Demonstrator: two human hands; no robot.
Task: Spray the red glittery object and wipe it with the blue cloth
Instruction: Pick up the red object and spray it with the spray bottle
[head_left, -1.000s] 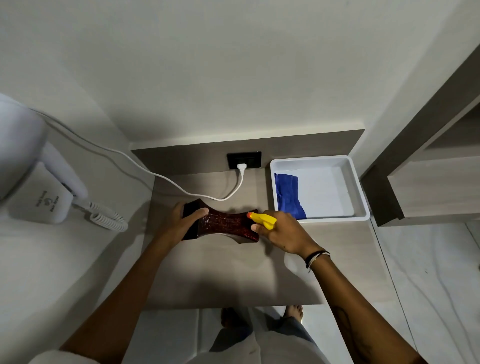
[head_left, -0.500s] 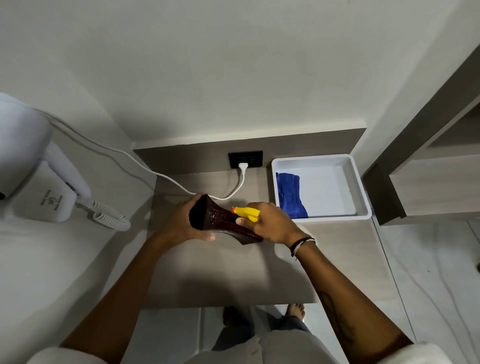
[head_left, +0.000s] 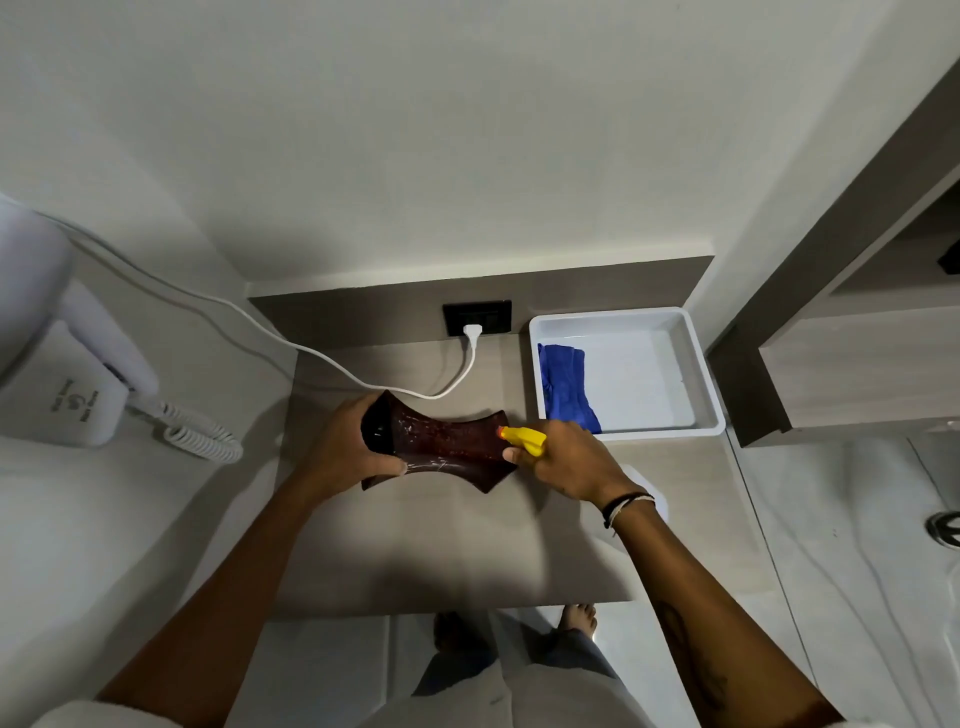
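The red glittery object, a dark red curved dish with pointed corners, lies over the middle of the wooden counter. My left hand grips its left end. My right hand holds a spray bottle with a yellow nozzle; the nozzle points left at the object's right end, almost touching it. The bottle's white body shows partly behind my wrist. The blue cloth lies crumpled in the left part of a white tray at the back right.
A white cable runs from a black wall socket across the counter's back to a wall-mounted hair dryer on the left, with a coiled cord. A wooden shelf unit stands at the right. My bare feet show below the counter edge.
Half a second ago my left hand had the object tilted up on its edge; now it lies flatter again. The spray nozzle stays at the object's right end.
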